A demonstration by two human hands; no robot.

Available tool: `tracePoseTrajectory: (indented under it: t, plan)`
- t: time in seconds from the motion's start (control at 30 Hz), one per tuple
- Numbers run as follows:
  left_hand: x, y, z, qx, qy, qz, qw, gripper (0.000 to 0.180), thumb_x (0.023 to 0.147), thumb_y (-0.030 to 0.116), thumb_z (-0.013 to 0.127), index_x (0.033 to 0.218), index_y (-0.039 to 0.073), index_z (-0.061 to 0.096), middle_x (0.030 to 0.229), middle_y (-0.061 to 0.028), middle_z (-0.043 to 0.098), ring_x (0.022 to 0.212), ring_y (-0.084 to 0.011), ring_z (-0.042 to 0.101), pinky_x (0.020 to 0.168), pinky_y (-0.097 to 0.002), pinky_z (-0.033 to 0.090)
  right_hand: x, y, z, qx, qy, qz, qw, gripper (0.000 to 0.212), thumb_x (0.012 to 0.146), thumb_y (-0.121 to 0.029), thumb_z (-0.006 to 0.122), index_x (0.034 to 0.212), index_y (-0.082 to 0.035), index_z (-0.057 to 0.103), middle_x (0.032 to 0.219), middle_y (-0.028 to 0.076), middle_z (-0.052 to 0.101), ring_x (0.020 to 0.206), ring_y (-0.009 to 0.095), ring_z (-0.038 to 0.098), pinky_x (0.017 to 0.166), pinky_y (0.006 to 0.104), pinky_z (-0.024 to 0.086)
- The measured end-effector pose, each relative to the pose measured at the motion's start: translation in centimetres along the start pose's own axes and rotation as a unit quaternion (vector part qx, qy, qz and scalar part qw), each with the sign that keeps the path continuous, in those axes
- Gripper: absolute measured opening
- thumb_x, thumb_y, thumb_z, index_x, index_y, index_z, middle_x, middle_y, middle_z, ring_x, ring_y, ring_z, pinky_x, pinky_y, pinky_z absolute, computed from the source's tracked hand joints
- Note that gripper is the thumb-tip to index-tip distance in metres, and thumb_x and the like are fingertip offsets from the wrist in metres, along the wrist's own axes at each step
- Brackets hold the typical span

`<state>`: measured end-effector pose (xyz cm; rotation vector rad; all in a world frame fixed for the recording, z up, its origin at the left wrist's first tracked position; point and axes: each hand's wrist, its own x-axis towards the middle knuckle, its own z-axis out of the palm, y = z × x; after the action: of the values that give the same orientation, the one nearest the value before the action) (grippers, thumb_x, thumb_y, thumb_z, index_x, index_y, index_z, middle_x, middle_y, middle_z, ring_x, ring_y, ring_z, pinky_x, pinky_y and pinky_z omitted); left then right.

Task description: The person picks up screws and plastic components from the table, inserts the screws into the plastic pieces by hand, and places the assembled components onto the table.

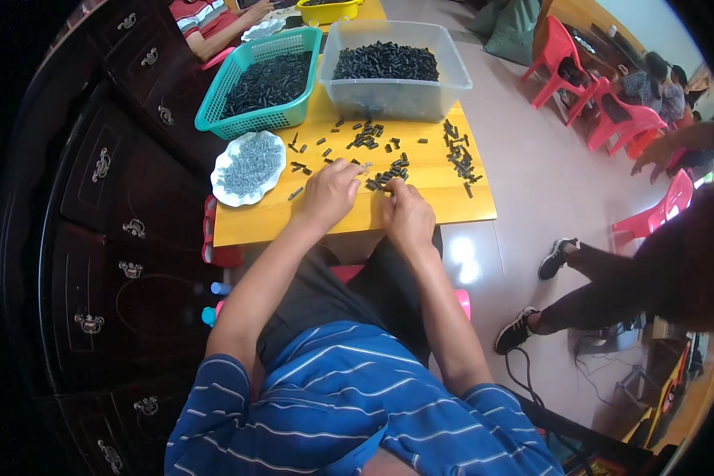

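Note:
My left hand (333,192) is over the yellow table (270,224), its fingers pinched at a small pale, clear piece (366,167). Just to its right, my right hand (408,216) is closed at the fingertips on a small black tube at the near edge of a pile of black tubes (393,171). Fingers partly cover both pieces. More black tubes (366,136) lie scattered beyond the hands, and another loose group (458,155) lies near the table's right edge. A white scalloped plate (219,190) of small clear pieces (250,164) stands left of my left hand.
Behind the plate stands a green basket (255,124) of black pieces; beside it is a clear plastic bin (393,103) of black tubes. Dark drawers (95,230) line the left. Another person's arm (222,40) is at the far end. Someone walks at right, near red chairs (623,123).

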<state>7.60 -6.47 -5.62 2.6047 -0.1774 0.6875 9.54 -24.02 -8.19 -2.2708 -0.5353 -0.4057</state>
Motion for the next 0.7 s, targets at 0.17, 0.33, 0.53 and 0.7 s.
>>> tracePoseTrajectory:
  t: [0.17,0.33,0.53,0.7]
  plan:
    - [0.8,-0.6,0.9,0.006,-0.002,0.025,1.000,0.015,0.082,0.008,0.068,0.097,0.008,0.070,0.089,-0.0112,0.065,0.084,-0.0324,0.065,0.073,-0.0436,0.053,0.1,0.5,0.6,-0.031,-0.010,0.011,0.999,0.019,0.085,-0.017,0.066,0.103,-0.012,0.063,0.086,0.013,0.065,0.073,0.036,0.066,0.064,0.0474,0.053]
    - [1.2,-1.0,1.9,0.001,0.000,0.037,0.999,0.013,0.083,0.009,0.068,0.095,0.007,0.072,0.088,-0.0108,0.066,0.085,-0.0319,0.066,0.073,-0.0427,0.053,0.1,0.4,0.6,-0.031,-0.005,0.012,0.999,0.018,0.085,-0.018,0.066,0.102,-0.013,0.063,0.087,0.013,0.065,0.073,0.036,0.066,0.063,0.0470,0.052]
    - [1.5,-0.8,2.8,0.012,-0.021,0.020,1.000,0.012,0.083,0.010,0.068,0.095,0.008,0.072,0.088,-0.0103,0.066,0.084,-0.0318,0.066,0.072,-0.0432,0.053,0.1,0.5,0.6,-0.026,0.014,0.022,0.999,0.019,0.084,-0.018,0.067,0.102,-0.014,0.063,0.086,0.013,0.065,0.073,0.036,0.066,0.064,0.0474,0.052]
    - [1.5,-0.7,2.6,0.024,-0.016,0.042,0.999,0.015,0.083,0.010,0.067,0.097,0.007,0.071,0.089,-0.0105,0.066,0.085,-0.0319,0.066,0.074,-0.0423,0.053,0.2,0.8,1.2,-0.048,0.038,0.009,0.998,0.012,0.082,-0.019,0.066,0.092,-0.012,0.065,0.082,0.014,0.065,0.070,0.036,0.066,0.062,0.0468,0.053]
